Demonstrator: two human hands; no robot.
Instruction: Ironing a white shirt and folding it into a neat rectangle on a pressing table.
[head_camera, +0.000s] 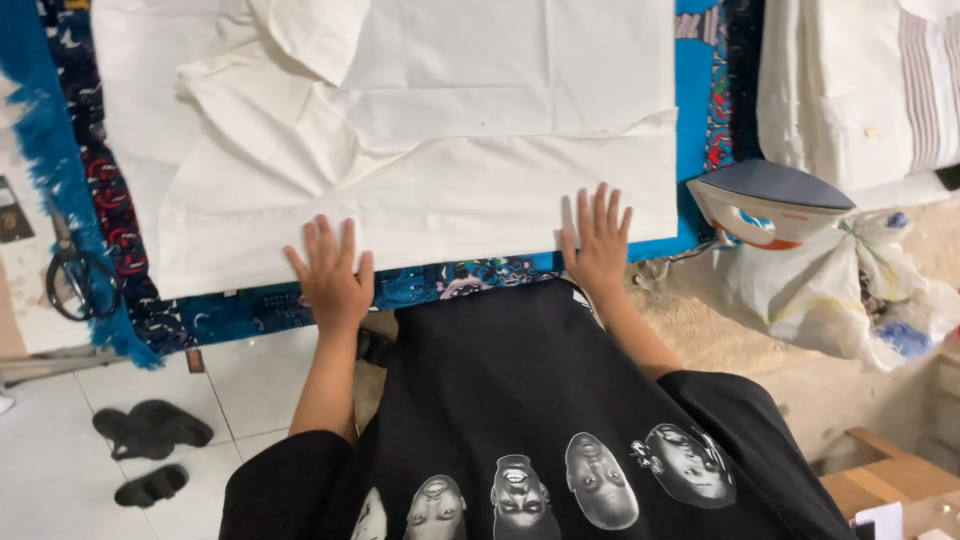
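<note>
A cream white garment (420, 140) lies spread flat on a table covered with a blue patterned cloth (240, 310). My left hand (332, 272) presses flat on its near edge at the left, fingers apart. Flat on the near edge further right rests my right hand (598, 240), fingers spread too. Neither hand holds anything. The fabric has folded layers and a few creases toward the upper left.
A white and grey iron (765, 205) stands on its heel just right of the table. Black scissors (78, 280) lie at the table's left end. More white garments (860, 90) are stacked at the right, above a plastic bag (850, 290). Dark sandals (150, 430) sit on the tiled floor.
</note>
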